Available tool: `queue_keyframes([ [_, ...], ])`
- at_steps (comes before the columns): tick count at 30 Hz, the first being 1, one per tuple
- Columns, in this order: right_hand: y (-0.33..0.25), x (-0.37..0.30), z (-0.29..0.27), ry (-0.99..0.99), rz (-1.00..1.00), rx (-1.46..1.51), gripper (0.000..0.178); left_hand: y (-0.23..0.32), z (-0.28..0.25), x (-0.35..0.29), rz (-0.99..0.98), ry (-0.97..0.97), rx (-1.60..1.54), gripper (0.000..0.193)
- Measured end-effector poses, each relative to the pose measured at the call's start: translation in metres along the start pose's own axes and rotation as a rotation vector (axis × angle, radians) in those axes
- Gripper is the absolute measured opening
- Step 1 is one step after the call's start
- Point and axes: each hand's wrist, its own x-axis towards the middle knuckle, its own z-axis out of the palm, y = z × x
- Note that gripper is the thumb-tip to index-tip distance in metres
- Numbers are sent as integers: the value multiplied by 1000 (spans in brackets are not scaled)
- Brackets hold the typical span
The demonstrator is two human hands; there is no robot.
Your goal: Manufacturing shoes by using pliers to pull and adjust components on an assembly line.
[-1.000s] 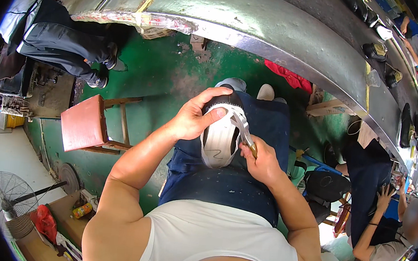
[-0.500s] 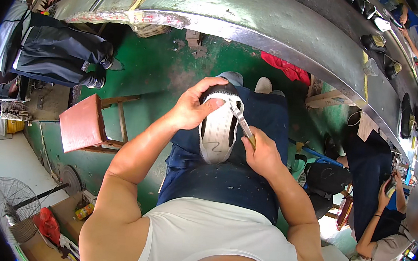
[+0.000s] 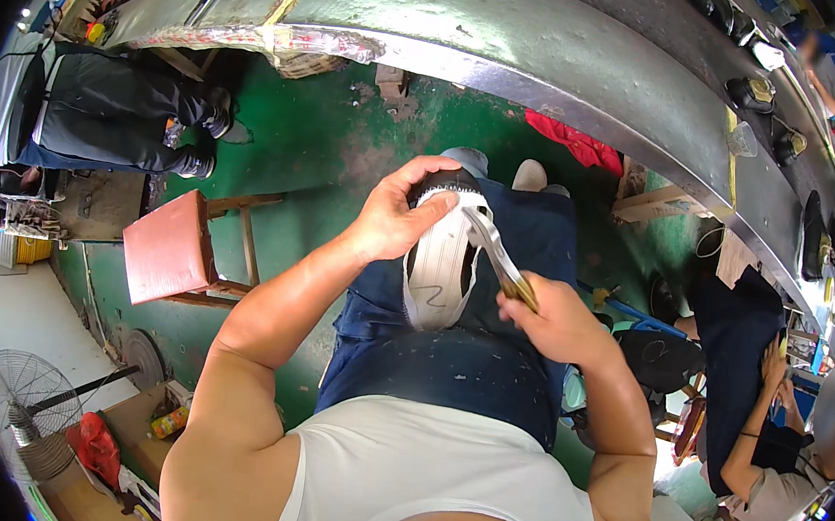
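White-and-black shoe [image 3: 436,277]: rests in our lap, apparently underside up, its black toe pointing away from us and its white heel end toward our waist; a dark zigzag mark shows on the white.
Left hand [image 3: 397,216]: curls around the toe with the thumb on the white part, so we hold the shoe by its front.
Right hand [image 3: 558,319]: wraps the brassy handle of a metal tool [image 3: 500,258], to the right of the shoe.
Working end: sits by the shoe's front right edge, close to our left thumb; whether it touches, we cannot tell.
Change: since half a second ago our right hand is farther right and the tool has turned a little, its end nearer the rim, while shoe and left hand hardly differ. We judge that the left hand steadies and the tool alone shifts, with the work centred near the toe.
Dark blue cloth [image 3: 427,372]: covers our legs beneath the shoe.
Pink stool [image 3: 167,249]: stands to our left on the green floor [image 3: 299,129].
Grey desk [image 3: 438,47]: runs across beyond our knees, a red cloth [image 3: 575,143] below its edge.
Neighbours: we see one person [image 3: 116,106] at far left, another [image 3: 753,479] at right.
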Motion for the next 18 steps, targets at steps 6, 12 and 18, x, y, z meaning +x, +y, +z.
queue_keyframes([
  [6, -19, 2, 10, 317, -146, 58, 27, 9, 2, 5, -48, -42, -15, 39],
  [12, 0, 35, 0, 140, 32, -162, 33, 4, -15, 3, -204, -107, 22, 63],
  [18, 36, 61, 49, 497, 21, 23, 53, -19, -9, -38, -414, 95, 442, 42],
])
